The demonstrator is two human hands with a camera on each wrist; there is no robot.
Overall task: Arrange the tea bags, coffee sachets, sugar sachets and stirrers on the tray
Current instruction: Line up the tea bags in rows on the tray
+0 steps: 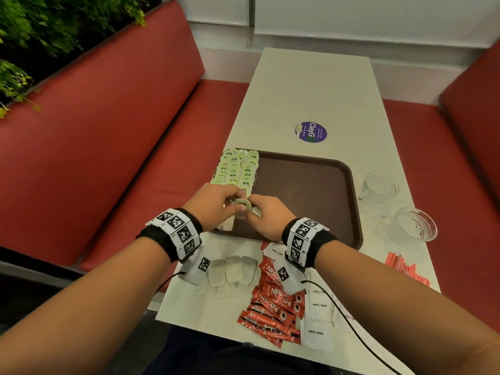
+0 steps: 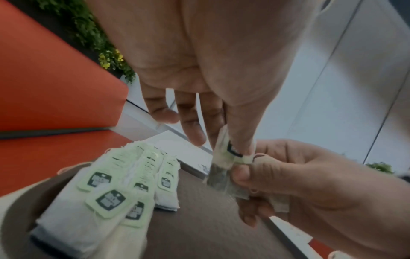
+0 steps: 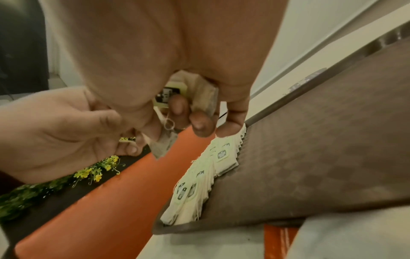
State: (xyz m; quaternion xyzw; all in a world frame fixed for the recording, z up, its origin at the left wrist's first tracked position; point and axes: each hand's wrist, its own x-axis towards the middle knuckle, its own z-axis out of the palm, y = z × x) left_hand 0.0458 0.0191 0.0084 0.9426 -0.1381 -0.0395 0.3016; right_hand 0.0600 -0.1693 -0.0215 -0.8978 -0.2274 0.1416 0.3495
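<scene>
Both hands meet just above the near-left part of the brown tray [image 1: 303, 190]. My left hand [image 1: 216, 204] [image 2: 230, 145] pinches the top of a tea bag [image 1: 241, 207] [image 2: 221, 175] and its green tag between thumb and fingers. From the other side my right hand [image 1: 267, 215] [image 3: 175, 121] grips the same tea bag [image 3: 162, 143], with a second bag [image 3: 204, 94] tucked in its fingers. Rows of green-tagged tea bags [image 1: 238, 169] [image 2: 99, 192] [image 3: 221, 157] fill the tray's left side. Loose tea bags [image 1: 232, 272], red coffee sachets [image 1: 273, 307], white sugar sachets [image 1: 319, 309] and red stirrers [image 1: 403, 269] lie on the table.
Two glass cups [image 1: 378, 185] [image 1: 411, 226] stand to the right of the tray. A purple sticker [image 1: 311, 132] marks the white table beyond the tray. Red bench seats run along both sides. The tray's middle and right show bare brown surface.
</scene>
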